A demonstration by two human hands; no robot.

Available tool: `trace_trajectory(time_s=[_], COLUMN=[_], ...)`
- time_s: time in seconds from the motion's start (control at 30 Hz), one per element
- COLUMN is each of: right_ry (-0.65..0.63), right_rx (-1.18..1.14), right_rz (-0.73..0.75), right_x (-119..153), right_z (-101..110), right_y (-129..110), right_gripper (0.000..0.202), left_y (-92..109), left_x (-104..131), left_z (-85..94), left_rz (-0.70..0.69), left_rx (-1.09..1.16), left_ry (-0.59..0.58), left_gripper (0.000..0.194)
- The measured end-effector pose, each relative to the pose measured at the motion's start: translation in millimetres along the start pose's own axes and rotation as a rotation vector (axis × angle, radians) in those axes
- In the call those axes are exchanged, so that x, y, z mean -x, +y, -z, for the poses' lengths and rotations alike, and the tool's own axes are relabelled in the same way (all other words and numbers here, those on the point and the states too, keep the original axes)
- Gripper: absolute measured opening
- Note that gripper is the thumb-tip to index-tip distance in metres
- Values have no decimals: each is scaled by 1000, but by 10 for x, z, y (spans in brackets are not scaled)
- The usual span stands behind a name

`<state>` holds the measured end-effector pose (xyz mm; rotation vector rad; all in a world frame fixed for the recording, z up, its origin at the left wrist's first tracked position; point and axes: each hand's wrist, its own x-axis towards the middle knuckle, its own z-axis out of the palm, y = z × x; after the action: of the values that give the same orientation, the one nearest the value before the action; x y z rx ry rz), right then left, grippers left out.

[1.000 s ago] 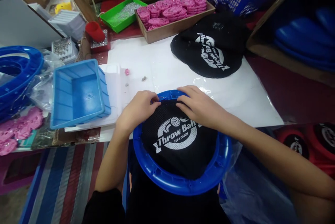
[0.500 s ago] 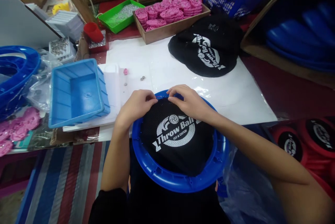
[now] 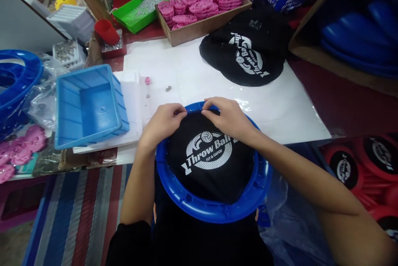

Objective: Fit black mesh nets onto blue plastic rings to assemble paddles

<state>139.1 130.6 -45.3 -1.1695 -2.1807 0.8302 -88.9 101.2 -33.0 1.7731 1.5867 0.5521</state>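
Black mesh disc [image 3: 214,176] meets both hands [image 3: 166,120] along its far edge.

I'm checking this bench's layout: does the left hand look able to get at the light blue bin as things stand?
Probably yes: nothing tall stands between the left hand and the light blue bin, whose top is open, though that hand is occupied at the black mesh.

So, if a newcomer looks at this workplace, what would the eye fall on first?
Probably the blue plastic ring in the foreground, with black mesh printed "Throw Ball" inside it and the left hand and right hand at its far edge. Next, perhaps, the bright pink pieces stacked in the shallow brown box at the back, left of more printed mesh.
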Motion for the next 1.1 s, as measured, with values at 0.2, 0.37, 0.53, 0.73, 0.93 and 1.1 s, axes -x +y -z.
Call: trace_trajectory(time_s=[0.2, 0.37, 0.53, 0.73, 0.93, 1.1], right_ry=[-47, 27, 34, 18, -42, -46], right_rx=[8, 133, 60, -69, -143, -118], right_rz=[0, 35, -87, -227, -252, -244], right_x=[-28, -27, -45, -166, -234, -259], right_z=[70, 37, 28, 108, 189, 194], right_y=[4, 0, 9, 34, 75, 91], right_gripper=[11, 13, 14, 7, 11, 11], left_y=[6, 37, 55, 50, -41, -80], left_x=[-62, -127, -163, -157, -98, -11], left_z=[48, 56, 39, -12, -48, -74], left_rz=[-6, 50, 91, 66, -8, -137], left_rx=[-25, -26, -4, -24, -33, -151], left_ry=[-55, -67, -58, -5, 45, 104], left_gripper=[19, 20, 18, 17, 16, 15])
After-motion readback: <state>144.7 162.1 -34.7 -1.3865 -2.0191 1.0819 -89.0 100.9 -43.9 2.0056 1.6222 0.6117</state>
